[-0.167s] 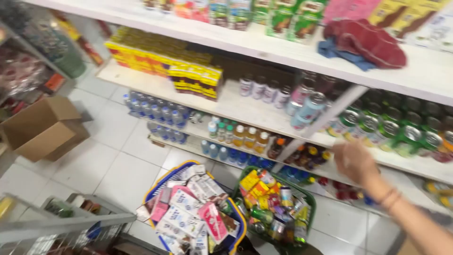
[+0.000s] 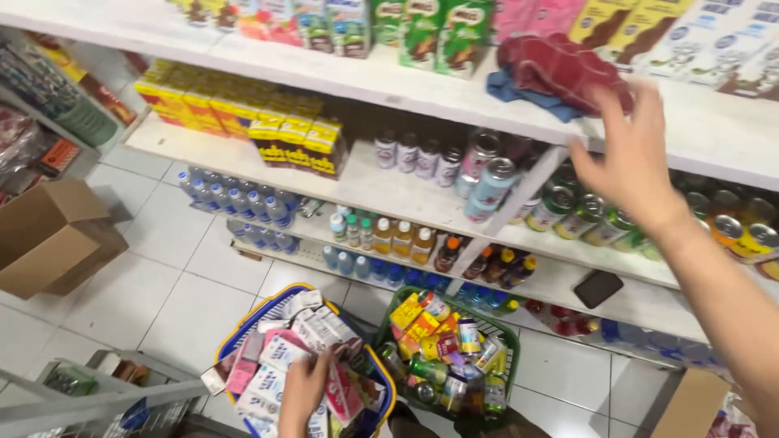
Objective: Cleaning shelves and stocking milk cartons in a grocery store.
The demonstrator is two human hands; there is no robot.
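Observation:
My right hand [image 2: 633, 154] is raised with fingers spread, just in front of a crumpled red cloth [image 2: 560, 69] lying on the upper white shelf [image 2: 381, 89]; it holds nothing. My left hand [image 2: 302, 391] is down in a blue shopping basket [image 2: 243, 337] full of small drink cartons, its fingers resting among the pink and white packs; whether it grips one is unclear. Beside it sits a green basket [image 2: 507, 341] filled with mixed cans and cartons.
Shelves carry yellow drink boxes [image 2: 243, 113], small bottles and cans [image 2: 487, 174], and water bottles [image 2: 235, 203] lower down. A dark phone [image 2: 597, 288] lies on a lower shelf. An open cardboard box [image 2: 53, 235] stands on the tiled floor at left; a wire cart [image 2: 89, 401] is at bottom left.
My right hand has risen from the lower shelf level up towards the red cloth. The view has shifted upward and closer to the shelves.

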